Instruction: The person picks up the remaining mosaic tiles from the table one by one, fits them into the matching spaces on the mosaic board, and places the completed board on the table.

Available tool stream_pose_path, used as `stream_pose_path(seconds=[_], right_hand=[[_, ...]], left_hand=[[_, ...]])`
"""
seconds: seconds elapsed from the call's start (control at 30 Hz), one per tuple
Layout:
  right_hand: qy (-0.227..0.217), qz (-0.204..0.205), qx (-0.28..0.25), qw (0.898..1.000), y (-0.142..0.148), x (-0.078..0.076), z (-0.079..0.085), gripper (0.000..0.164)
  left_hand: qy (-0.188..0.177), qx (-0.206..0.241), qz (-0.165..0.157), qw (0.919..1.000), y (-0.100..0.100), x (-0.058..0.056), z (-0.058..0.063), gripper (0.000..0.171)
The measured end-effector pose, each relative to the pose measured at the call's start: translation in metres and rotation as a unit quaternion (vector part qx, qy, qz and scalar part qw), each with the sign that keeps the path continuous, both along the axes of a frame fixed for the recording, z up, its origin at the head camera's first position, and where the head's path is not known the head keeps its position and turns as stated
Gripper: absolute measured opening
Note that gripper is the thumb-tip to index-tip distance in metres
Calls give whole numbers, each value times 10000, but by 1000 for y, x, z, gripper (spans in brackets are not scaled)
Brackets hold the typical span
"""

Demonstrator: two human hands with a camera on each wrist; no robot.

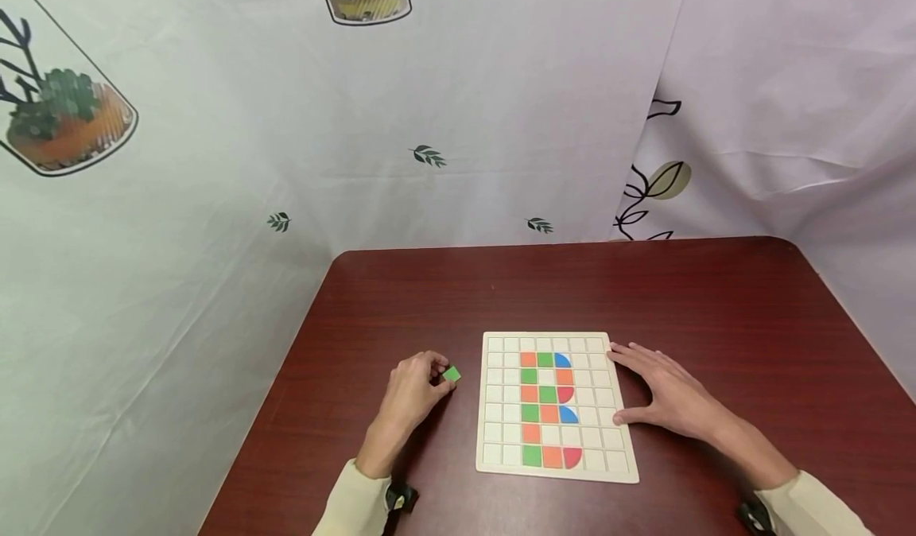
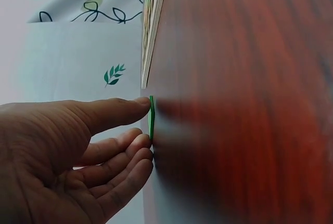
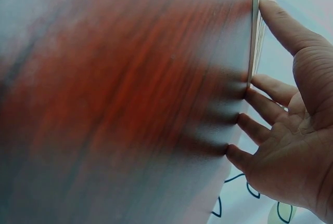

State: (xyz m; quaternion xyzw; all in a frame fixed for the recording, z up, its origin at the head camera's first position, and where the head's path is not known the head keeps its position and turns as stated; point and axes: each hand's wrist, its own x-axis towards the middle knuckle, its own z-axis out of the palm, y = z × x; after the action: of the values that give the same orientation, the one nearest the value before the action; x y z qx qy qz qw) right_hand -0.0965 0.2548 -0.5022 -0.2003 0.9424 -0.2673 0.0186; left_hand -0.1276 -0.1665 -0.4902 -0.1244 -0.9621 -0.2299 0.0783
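Observation:
My left hand (image 1: 411, 390) pinches a small green square tile (image 1: 452, 374) between thumb and fingers, just left of the board. In the left wrist view the thin tile (image 2: 152, 119) stands edge-on close to the tabletop. A cream gridded board (image 1: 504, 476) lies flat, with orange, green, blue and red pieces set in its middle columns. Squares and quarter-circles make up these pieces. Along the board's right edge rests my right hand (image 1: 676, 393), fingers spread and thumb touching the rim. Its fingertips meet the table in the right wrist view.
The dark red wooden table (image 1: 401, 297) has rounded far corners. Behind it and along the sides hangs white cloth (image 1: 487, 83) printed with leaves and plants. Each wrist wears a dark strapped device, partly under a cream sleeve (image 1: 354, 500).

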Motion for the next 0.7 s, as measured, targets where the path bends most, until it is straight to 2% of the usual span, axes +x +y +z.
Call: stream_pose_path(seconds=[0.27, 0.7], right_hand=[[-1, -1, 8, 10000, 0, 0, 0, 100], [-8, -8, -13, 10000, 0, 1, 0, 99]], left_hand=[[-64, -293, 20, 9995, 4, -1, 3, 28], [98, -402, 42, 9991, 8, 0, 3, 28]])
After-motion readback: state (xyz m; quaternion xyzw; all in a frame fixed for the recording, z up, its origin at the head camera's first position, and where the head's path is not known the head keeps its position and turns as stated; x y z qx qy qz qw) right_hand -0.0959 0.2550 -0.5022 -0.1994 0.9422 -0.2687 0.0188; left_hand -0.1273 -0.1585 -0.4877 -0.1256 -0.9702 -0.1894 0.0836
